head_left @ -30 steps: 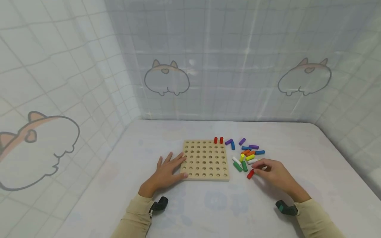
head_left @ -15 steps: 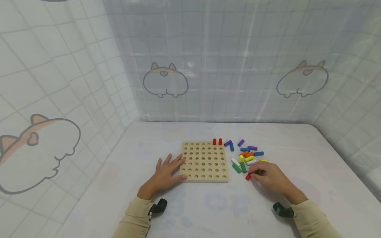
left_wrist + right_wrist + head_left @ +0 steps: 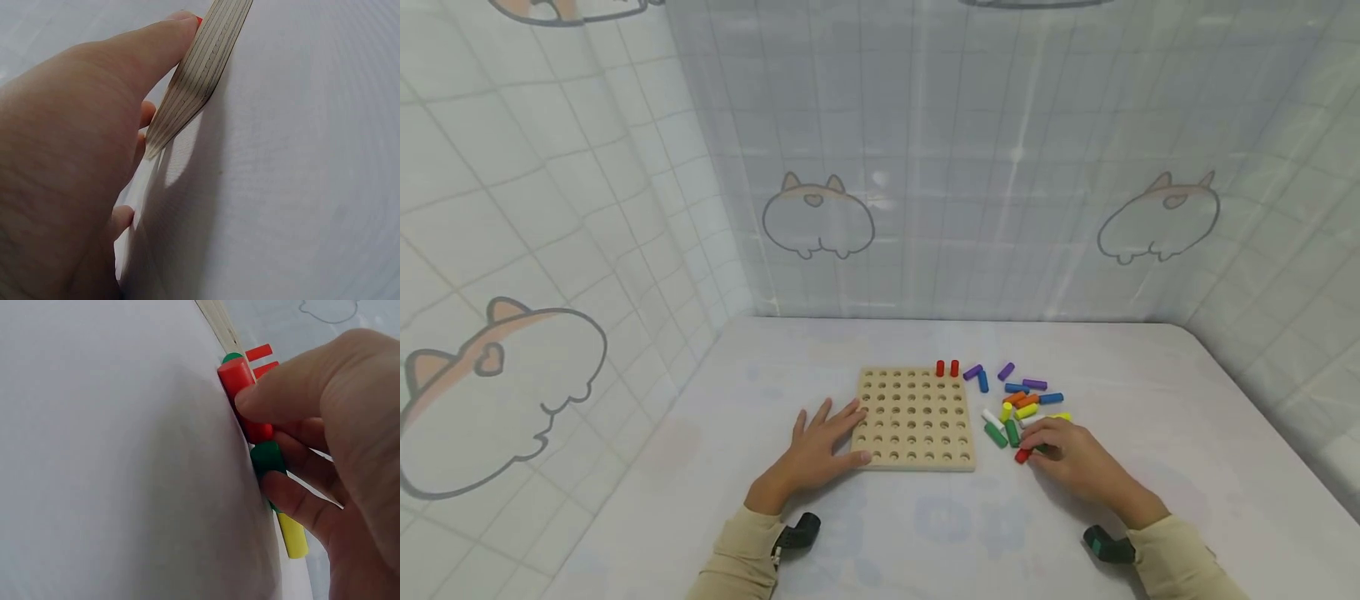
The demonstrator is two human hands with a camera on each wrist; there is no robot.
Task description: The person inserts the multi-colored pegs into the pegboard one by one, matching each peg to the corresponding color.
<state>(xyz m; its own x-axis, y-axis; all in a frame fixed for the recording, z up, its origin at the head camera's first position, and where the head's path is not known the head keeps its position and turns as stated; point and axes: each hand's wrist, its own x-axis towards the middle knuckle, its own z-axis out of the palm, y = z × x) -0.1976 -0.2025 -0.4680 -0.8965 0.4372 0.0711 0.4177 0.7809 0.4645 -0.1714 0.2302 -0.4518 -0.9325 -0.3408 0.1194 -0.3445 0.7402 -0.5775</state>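
Observation:
My left hand (image 3: pixel 812 454) lies with fingers spread on the left edge of a wooden pegboard (image 3: pixel 904 418). In the left wrist view, the thumb rests along the edge of the board (image 3: pixel 209 59). The right hand (image 3: pixel 1078 467) pinches a red peg (image 3: pixel 1022 456) lying on the table, right of the board. Close up in the right wrist view, the thumb presses on the red peg (image 3: pixel 240 378), and a green peg (image 3: pixel 267 457) lies by the other fingers. Two red pegs (image 3: pixel 954 368) stand upright in the board's back row, near its right corner.
Loose pegs are scattered right of the board: purple (image 3: pixel 1034 384), blue (image 3: pixel 1051 398), orange (image 3: pixel 1027 401), yellow (image 3: pixel 1026 412), white (image 3: pixel 992 418) and green (image 3: pixel 996 435). Curtain-like walls (image 3: pixel 962 250) with printed animal drawings stand behind and beside the white table (image 3: pixel 955 542).
The right hand has moved slightly left, its fingers now covering more of the red peg. The left hand stays on the board. The head view has tilted up a little.

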